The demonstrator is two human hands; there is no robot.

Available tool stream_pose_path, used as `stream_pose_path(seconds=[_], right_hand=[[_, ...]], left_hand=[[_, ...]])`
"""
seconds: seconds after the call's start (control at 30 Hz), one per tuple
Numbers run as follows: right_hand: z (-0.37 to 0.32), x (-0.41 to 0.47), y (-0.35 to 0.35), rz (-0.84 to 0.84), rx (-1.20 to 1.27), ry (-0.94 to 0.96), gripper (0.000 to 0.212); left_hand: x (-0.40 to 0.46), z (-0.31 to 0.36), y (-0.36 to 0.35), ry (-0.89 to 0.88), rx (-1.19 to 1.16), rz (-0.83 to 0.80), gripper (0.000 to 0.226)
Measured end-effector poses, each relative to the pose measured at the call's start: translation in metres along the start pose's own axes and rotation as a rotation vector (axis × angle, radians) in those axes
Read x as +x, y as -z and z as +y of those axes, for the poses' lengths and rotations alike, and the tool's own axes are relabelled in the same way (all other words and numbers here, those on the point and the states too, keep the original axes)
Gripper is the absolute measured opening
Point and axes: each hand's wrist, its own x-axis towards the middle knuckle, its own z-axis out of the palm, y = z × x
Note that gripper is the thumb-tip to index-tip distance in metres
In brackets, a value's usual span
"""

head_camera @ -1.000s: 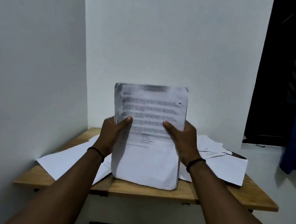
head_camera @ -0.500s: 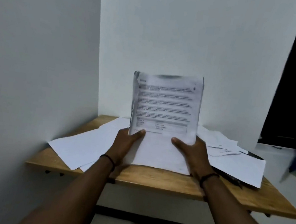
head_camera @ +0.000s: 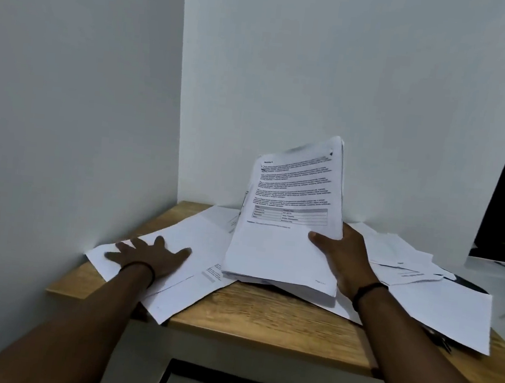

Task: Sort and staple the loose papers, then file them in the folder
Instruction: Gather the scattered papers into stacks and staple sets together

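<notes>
My left hand (head_camera: 148, 255) just let go of the stack (head_camera: 288, 226) and now lies spread flat on loose sheets (head_camera: 196, 238); right hand (head_camera: 344, 257) alone grips it, so still sorting.

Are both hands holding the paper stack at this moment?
No: only the right hand grips the paper stack; the left hand rests flat on loose sheets.
</notes>
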Motion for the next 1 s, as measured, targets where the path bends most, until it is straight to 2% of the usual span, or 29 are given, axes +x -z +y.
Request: stream_pose_path(seconds=[0.23, 0.43, 0.57, 0.63, 0.67, 0.73, 0.8, 0.9, 1.0], right_hand=[[0.017, 0.003, 0.01, 0.061, 0.085, -0.082, 0.033], [0.025, 0.001, 0.027, 0.106, 0.131, -0.114, 0.031], [0.021, 0.003, 0.036, 0.071, 0.153, -0.108, 0.034], [0.014, 0.006, 0.032, 0.059, 0.159, -0.087, 0.033], [0.009, 0.009, 0.028, 0.057, 0.159, -0.068, 0.033], [-0.003, 0.013, 0.015, 0.033, 0.164, -0.014, 0.033], [-0.017, 0.017, -0.001, -0.007, 0.176, 0.036, 0.034], [-0.032, 0.02, -0.026, -0.05, 0.188, 0.077, 0.033], [-0.03, 0.02, -0.047, -0.079, 0.183, 0.035, 0.032]], left_hand=[[-0.01, 0.069, -0.008, -0.09, 0.032, -0.014, 0.095], [-0.016, 0.124, -0.014, -0.217, 0.074, 0.031, 0.062], [-0.008, 0.122, -0.007, -0.178, -0.181, 0.262, 0.056], [-0.003, 0.116, 0.006, -0.258, -0.492, 0.298, 0.057], [-0.004, 0.113, 0.016, -0.337, -0.751, 0.189, 0.06], [-0.011, 0.106, 0.041, -0.451, -1.229, -0.182, 0.069], [-0.02, 0.1, 0.067, -0.554, -1.369, -0.418, 0.069], [-0.028, 0.092, 0.093, -0.686, -1.395, -0.464, 0.046], [-0.028, 0.077, 0.088, -0.655, -1.394, -0.381, 0.031]])
